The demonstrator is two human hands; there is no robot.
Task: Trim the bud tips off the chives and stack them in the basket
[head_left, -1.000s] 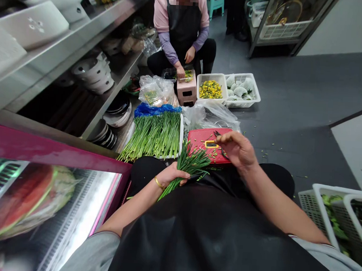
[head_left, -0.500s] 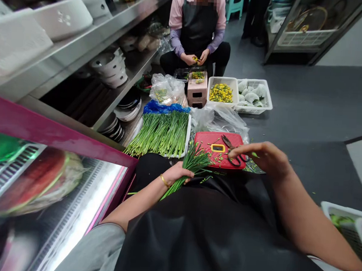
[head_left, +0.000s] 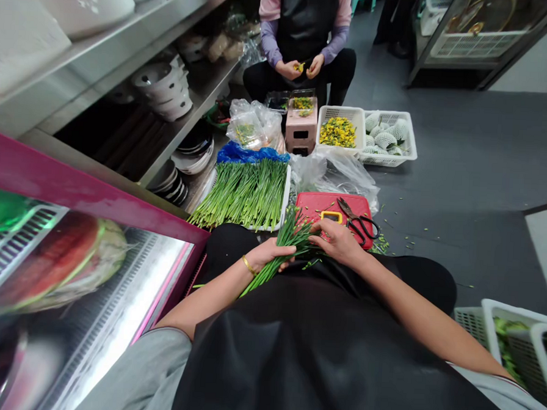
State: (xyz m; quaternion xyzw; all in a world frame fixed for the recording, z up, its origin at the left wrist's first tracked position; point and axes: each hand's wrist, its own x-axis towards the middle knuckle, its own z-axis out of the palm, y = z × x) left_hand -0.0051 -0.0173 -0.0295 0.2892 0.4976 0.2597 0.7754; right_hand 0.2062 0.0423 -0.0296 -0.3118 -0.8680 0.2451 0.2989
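We find the left hand (head_left: 273, 256) closed round a chive bunch (head_left: 294, 235) above the black apron (head_left: 320, 354); the right hand (head_left: 341, 242), fingers narrowed, meets its tips, grip undeterminable. Loosening the left hold could scatter stems.

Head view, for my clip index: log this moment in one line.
left hand: holds stalks; right hand: at their far end; scissors: on red surface; white tray: more stalks
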